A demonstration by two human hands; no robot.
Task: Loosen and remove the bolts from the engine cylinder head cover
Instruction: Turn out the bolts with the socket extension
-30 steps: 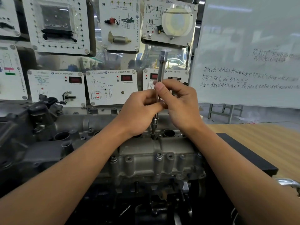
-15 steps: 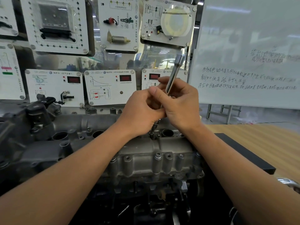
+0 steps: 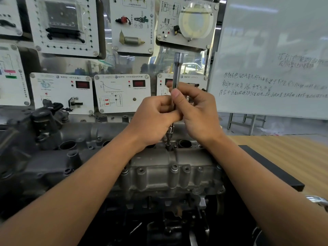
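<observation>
room above wooden table (image 3: 284,153) on the right, display panels (image 3: 122,93) close behind engine (image 3: 159,171), whiteboard (image 3: 275,50) walling right rear

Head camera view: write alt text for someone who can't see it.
The left hand and right hand grip an upright socket extension bar whose lower tip rests on the grey cylinder head cover. Sensor display panels and a whiteboard stand behind.

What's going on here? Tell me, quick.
A person is working on an engine's cylinder head cover with a long socket driver. Both hands hold its shaft: the left hand low down, the right hand pinching it higher up. The driver stands nearly upright, its tip seated on a bolt on top of the cover. The front-edge bolts are in place.
</observation>
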